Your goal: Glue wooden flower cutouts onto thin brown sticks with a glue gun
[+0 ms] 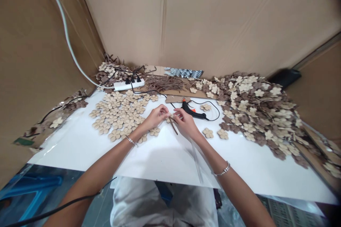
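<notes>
From where I stand, the left grip (157, 117) is pinched nearly closed on a pale flower (168, 120), and the right grip (185, 123) meets it there with fingers curled in close, though I can't tell whether it has hold of anything. A brown strip (174, 128) slants down between the two from that flower. Just beyond the right grip lies a black glue gun (195, 114), while more pale flowers (117, 118) crowd the white desk (160, 159) left of the left grip.
</notes>
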`<state>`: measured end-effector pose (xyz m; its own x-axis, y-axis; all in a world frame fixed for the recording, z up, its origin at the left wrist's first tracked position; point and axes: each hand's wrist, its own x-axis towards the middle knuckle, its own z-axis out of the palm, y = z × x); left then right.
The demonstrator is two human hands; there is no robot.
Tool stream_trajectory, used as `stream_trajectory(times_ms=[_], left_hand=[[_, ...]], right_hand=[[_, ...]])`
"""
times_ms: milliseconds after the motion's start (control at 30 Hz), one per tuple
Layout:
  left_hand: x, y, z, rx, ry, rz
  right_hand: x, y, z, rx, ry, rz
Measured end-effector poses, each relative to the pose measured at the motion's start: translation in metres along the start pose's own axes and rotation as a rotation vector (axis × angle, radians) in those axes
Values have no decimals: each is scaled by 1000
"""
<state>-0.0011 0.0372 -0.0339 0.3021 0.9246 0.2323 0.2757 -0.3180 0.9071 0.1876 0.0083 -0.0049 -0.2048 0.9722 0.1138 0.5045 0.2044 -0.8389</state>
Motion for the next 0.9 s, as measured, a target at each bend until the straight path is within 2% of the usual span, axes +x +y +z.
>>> stream_trajectory(times_ms=[67, 167, 300, 500, 700, 900], left_hand=[[0, 5, -1, -50, -16, 10], [-1, 14, -2, -135, -29, -3], [-3, 28, -7, -207, -13, -77], [-8, 37, -13, -50, -170, -121], [-9, 42, -12, 53, -117, -81], [-12, 42, -11, 123, -103, 2]], right_hand=[[-1, -3, -2, 92, -37, 61], [-4, -5, -4, 295, -86, 76], [-6, -4, -6, 492, -70, 90], [-11, -9, -7, 565, -33, 95], [-16, -16, -7, 585, -47, 102], [-16, -15, -4, 625, -124, 167]])
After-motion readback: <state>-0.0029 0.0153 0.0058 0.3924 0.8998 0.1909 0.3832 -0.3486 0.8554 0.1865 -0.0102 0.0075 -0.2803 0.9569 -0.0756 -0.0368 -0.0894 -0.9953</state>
